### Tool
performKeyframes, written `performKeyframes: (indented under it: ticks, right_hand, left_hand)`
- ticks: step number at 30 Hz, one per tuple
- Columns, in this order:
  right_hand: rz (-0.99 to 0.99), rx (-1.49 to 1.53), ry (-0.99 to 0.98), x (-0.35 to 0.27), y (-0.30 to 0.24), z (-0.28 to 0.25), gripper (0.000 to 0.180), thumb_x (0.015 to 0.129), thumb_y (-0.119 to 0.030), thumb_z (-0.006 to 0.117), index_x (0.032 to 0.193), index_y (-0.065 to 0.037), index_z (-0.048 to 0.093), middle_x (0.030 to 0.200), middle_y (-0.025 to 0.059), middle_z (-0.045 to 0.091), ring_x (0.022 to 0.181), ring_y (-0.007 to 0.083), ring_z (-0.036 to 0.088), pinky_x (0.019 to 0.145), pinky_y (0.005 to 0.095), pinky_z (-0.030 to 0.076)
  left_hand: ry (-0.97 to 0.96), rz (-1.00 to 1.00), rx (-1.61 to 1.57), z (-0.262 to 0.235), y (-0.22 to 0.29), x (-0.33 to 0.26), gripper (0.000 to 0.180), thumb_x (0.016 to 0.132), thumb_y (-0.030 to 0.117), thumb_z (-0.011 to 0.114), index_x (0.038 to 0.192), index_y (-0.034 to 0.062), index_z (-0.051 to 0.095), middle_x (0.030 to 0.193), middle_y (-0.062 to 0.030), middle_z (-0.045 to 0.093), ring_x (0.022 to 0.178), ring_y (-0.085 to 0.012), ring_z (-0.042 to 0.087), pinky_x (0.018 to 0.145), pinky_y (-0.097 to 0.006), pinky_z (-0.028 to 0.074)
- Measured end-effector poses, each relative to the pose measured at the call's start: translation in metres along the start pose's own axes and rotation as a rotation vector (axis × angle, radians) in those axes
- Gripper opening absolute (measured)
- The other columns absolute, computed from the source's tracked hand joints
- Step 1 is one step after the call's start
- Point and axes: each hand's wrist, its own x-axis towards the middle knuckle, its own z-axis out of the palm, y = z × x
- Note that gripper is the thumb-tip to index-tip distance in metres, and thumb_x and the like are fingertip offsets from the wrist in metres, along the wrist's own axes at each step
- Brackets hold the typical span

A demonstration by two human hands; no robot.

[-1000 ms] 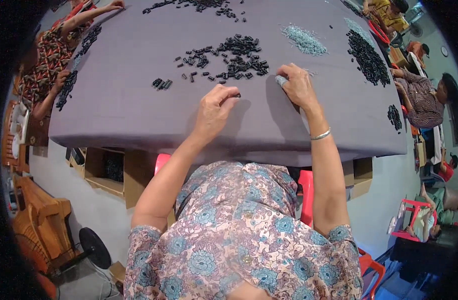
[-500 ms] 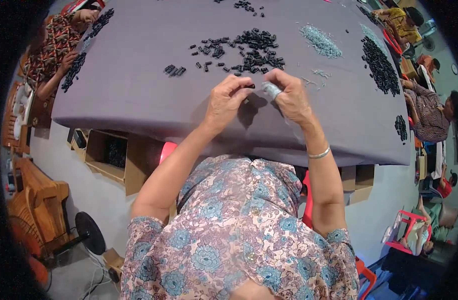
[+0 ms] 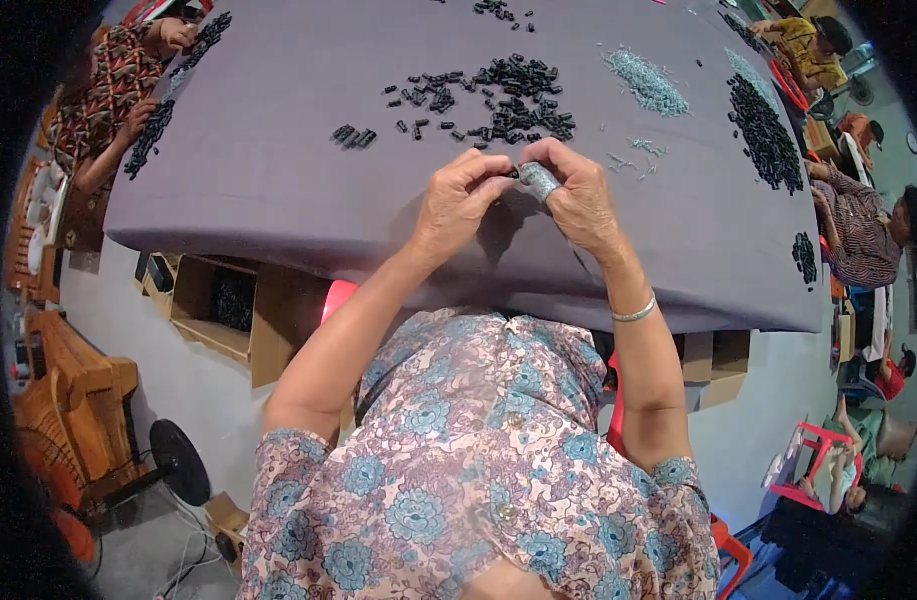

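My left hand (image 3: 458,200) pinches a small black cylindrical piece (image 3: 513,173) between thumb and fingertips, above the near part of the cloth-covered table. Close against it on the right is my right hand (image 3: 575,195), its fingers bent and pressed together at the black piece. A silvery-grey wrap (image 3: 538,181) covers one finger of that hand. Whether the right fingertips hold some small part of their own is hidden. Beyond both hands lies a loose pile of black cylindrical pieces (image 3: 518,95), with a short row of the same pieces (image 3: 353,136) to its left.
A heap of small pale slivers (image 3: 646,82) lies right of the black pile, with a few strays (image 3: 638,155) nearer. More black pieces (image 3: 763,130) line the right edge. Other people sit at both sides. Below the grey tablecloth (image 3: 248,200) stands an open cardboard box (image 3: 253,330).
My right hand has moved slightly left, and its fingertips now meet the black piece in my left hand. The left hand has barely shifted.
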Motion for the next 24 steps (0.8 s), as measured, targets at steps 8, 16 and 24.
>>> performKeyframes:
  ticks: [8, 16, 24]
  right_hand:
    - [-0.029, 0.006, 0.034, 0.001, 0.003, 0.002, 0.012, 0.081, 0.0, 0.058, 0.093, -0.003, 0.059, 0.077, 0.0053, 0.061, 0.072, 0.0118, 0.057, 0.064, 0.0268, 0.046]
    - [-0.035, 0.018, 0.033, -0.003, 0.004, 0.008, 0.009, 0.082, -0.002, 0.06, 0.091, -0.003, 0.059, 0.076, 0.008, 0.062, 0.069, 0.0156, 0.06, 0.061, 0.0288, 0.046]
    - [0.438, 0.737, -0.241, -0.005, 0.017, -0.013, 0.007, 0.085, -0.009, 0.062, 0.089, -0.006, 0.058, 0.074, -0.0024, 0.057, 0.061, 0.005, 0.051, 0.053, 0.0186, 0.042]
  left_hand:
    - [0.037, 0.028, 0.046, 0.003, -0.002, 0.002, 0.017, 0.08, 0.002, 0.063, 0.096, 0.0008, 0.066, 0.079, -0.003, 0.059, 0.069, -0.0092, 0.055, 0.062, -0.023, 0.044]
    - [0.06, 0.02, 0.023, 0.004, -0.007, -0.001, 0.017, 0.08, 0.002, 0.061, 0.097, 0.0009, 0.066, 0.08, -0.0029, 0.06, 0.071, -0.0093, 0.056, 0.062, -0.023, 0.045]
    - [-0.116, -0.052, -0.06, 0.001, 0.007, -0.005, 0.017, 0.081, 0.004, 0.063, 0.097, -0.0008, 0.066, 0.08, -0.0024, 0.059, 0.074, -0.0086, 0.056, 0.066, -0.023, 0.045]
